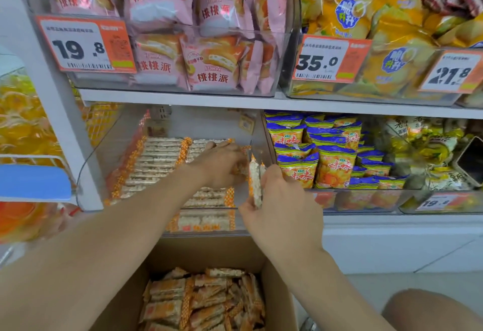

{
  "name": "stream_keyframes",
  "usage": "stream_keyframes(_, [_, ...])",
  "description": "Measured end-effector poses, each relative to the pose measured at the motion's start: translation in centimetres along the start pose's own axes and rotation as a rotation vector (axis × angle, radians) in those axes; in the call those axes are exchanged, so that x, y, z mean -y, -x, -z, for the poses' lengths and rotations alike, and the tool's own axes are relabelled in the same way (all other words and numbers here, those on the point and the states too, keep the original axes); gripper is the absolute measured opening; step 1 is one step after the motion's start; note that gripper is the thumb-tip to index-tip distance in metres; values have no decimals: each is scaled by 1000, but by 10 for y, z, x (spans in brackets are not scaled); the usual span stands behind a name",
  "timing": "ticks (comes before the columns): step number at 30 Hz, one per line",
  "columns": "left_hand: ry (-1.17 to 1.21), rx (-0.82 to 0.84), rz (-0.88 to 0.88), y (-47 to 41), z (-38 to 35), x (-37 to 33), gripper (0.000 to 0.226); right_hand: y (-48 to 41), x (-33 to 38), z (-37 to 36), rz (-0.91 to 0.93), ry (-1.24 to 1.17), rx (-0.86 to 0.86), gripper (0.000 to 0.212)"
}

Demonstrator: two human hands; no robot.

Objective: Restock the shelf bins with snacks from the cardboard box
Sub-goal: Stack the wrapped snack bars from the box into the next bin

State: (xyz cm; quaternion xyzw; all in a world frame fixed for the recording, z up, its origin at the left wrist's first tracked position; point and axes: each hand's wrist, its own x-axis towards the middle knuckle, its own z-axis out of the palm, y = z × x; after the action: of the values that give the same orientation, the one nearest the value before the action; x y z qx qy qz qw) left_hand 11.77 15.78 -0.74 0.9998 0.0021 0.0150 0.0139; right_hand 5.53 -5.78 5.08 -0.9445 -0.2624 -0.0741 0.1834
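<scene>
Two bare hands work at a white metal store shelf [183, 98]. The left hand [222, 165] reaches into a clear plastic shelf bin [115, 137] on the lower level. It is palm down, with fingers bent onto the right end of the packets lying there; whether they grip one cannot be told. The bin holds rows of puffed-rice bars [156, 163], pale, in clear wrappers with orange checked ends, lying flat side by side.

The right hand [283, 213] is at the bin's right front corner. Thumb and curled fingers pinch one upright snack bar [254, 184] of the same kind, its top end level with the left hand's knuckles and close beside them.

Directly below the bin, between the two forearms, sits an open brown cardboard box [277, 286]. It holds a loose jumble of boxed bars [203, 302] in the same orange-ended wrappers.

To the right of the clear bin, a neighbouring bin holds blue-and-yellow snack packets [326, 158]. On the level above, a bin of pink pie packets [162, 4] carries an orange price tag reading 19.8 [83, 44]. Beside it are yellow crisp bags [350, 14] with a tag reading 35.0 [329, 59], and further right a tag reading 21.8 [452, 72].
</scene>
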Motion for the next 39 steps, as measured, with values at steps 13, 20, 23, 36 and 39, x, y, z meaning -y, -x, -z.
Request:
stream_keyframes(13, [162,-154,190,-21,-13,-12,37,0,-3,4,-43,-59,8,37])
stream_keyframes(20, [196,-56,60,-3,-7,13,12,-9,2,-11,82,88,-51,30])
stream_keyframes(23, [206,-25,-1,2,-10,13,42,-25,16,-16,135,252,-72,28])
stream_keyframes(36, [417,-87,87,0,-22,20,56,-91,30,-66,135,156,284,38])
stream_keyframes(39, [401,-58,46,-2,-28,27,45,-89,29,-67,131,95,386,39])
